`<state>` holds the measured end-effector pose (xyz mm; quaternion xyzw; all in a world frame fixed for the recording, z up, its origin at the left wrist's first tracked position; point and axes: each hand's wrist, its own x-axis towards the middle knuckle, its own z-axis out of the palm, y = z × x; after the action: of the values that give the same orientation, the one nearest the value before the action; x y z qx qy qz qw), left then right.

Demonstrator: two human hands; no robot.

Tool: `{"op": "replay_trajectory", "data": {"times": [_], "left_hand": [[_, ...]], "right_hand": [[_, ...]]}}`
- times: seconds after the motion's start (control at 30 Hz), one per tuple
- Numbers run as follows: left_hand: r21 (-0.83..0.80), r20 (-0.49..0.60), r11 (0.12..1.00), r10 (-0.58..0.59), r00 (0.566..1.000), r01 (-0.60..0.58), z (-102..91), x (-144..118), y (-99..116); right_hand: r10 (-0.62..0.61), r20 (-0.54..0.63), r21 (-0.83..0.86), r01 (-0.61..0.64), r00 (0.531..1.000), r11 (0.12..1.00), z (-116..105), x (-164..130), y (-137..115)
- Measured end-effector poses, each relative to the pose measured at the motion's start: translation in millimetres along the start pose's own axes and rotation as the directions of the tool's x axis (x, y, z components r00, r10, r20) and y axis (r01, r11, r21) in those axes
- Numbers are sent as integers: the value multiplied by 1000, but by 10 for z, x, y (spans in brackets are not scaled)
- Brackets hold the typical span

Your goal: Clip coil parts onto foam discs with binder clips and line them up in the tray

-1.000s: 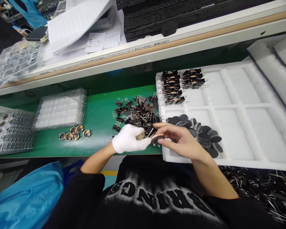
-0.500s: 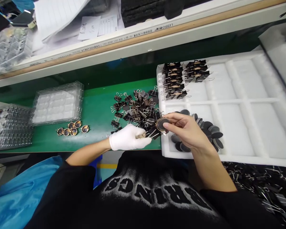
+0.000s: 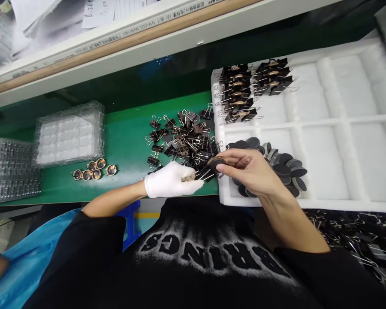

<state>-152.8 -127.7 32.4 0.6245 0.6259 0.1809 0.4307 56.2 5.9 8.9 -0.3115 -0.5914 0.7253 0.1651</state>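
My gloved left hand pinches a black binder clip by its wire handles, just left of the white foam tray. My bare right hand holds a round disc between fingertips against the clip, at the tray's near-left corner.

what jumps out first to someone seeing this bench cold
The white-gloved left hand and bare right hand meet at the bench's near edge, working a binder clip onto a round disc. Behind them lies a heap of loose binder clips on the green mat; right, a white foam tray.
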Motion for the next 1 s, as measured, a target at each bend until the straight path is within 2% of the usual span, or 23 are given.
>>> {"op": "replay_trajectory", "data": {"times": [0.07,0.13,0.2,0.23,0.27,0.3,0.33,0.37,0.4,0.43,0.5,0.6,0.67,0.73,0.77,0.83,0.87,0.9,0.93,0.97,1.0], "left_hand": [[18,7,1000,-13,1000,13,-2,-14,-2],[50,64,999,0,998,-3,-47,-59,-14],[85,141,996,26,990,-38,-150,-139,-61],[127,126,991,20,992,-36,-219,-188,-104],[201,52,979,-7,999,-4,-292,-238,-162],[306,-78,950,-46,996,68,-365,-285,-234],[415,-234,893,-81,969,175,-429,-324,-319],[504,-375,813,-99,922,292,-482,-353,-413],[571,-463,725,-102,881,384,-521,-370,-509],[625,-496,647,-103,862,437,-544,-374,-604],[703,-456,558,-122,882,441,-557,-354,-771],[764,-367,524,-129,921,378,-555,-314,-930],[775,-393,506,-84,916,379,-569,-319,-973],[740,-499,525,8,867,421,-578,-354,-966],[695,-573,569,68,817,440,-568,-375,-940],[539,-724,730,148,674,419,-499,-409,-834],[434,-784,825,147,603,362,-437,-414,-752],[315,-826,908,119,552,276,-358,-409,-653],[186,-846,967,66,529,176,-269,-393,-541],[52,-842,995,0,539,82,-177,-365,-423],[-75,-816,997,-67,574,10,-89,-328,-308]], "right_hand": [[0,-6,-9,0,1000,1000,22,-11,20],[-2,5,-8,3,1000,1000,33,-35,31],[-11,-5,48,11,1000,999,39,-69,36],[-12,-22,112,15,1000,994,43,-87,37],[-7,-43,199,16,999,980,50,-101,39],[6,-61,297,13,998,955,62,-111,43],[27,-70,393,3,997,919,78,-115,50],[50,-72,474,-10,996,880,101,-111,60],[74,-67,527,-28,995,849,129,-102,74],[98,-62,548,-48,993,835,162,-87,90],[126,-55,518,-80,990,852,236,-51,127],[139,-35,413,-113,990,904,334,-23,183],[125,-27,353,-108,992,929,378,-34,218],[102,-54,315,-80,993,946,405,-56,250],[91,-77,312,-62,993,948,414,-66,264],[71,-120,322,-28,990,946,429,-76,280],[45,-132,318,-1,990,948,435,-76,280],[0,-126,296,38,992,954,441,-74,273],[-59,-98,260,83,993,962,448,-72,259],[-123,-53,220,132,991,967,455,-70,239],[-181,4,183,177,984,967,462,-71,216]]}}
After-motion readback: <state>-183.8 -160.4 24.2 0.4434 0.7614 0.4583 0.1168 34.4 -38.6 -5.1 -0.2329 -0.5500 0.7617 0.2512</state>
